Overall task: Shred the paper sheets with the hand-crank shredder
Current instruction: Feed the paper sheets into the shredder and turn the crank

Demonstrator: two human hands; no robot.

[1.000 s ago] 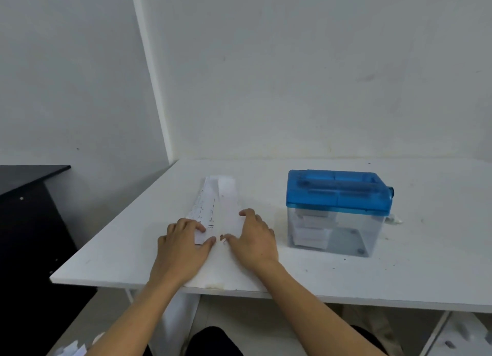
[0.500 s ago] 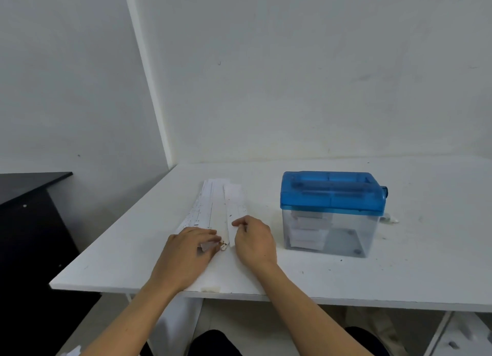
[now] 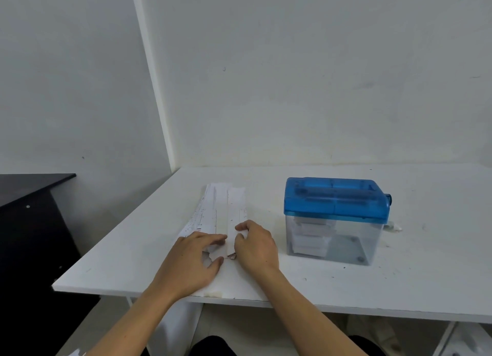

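A stack of long white paper strips (image 3: 210,209) lies on the white table (image 3: 399,283), left of the shredder. My left hand (image 3: 191,262) rests flat on the stack's near end, with a bit of paper showing between thumb and fingers. One narrow strip (image 3: 235,204) lies just right of the stack; my right hand (image 3: 257,246) pinches its near end with curled fingers. The hand-crank shredder (image 3: 335,198) has a blue lid and a clear bin holding white shreds. It stands to the right of my right hand, untouched.
A small brownish clip-like bit (image 3: 231,255) lies between my hands. A white handle part (image 3: 392,226) pokes out at the shredder's right side. Dark furniture (image 3: 32,196) stands left of the table. White walls close off the back and left.
My right hand has drawn one narrow strip a little to the right, away from the stack, and its fingers have curled onto it. My left hand stays on the stack's near end.
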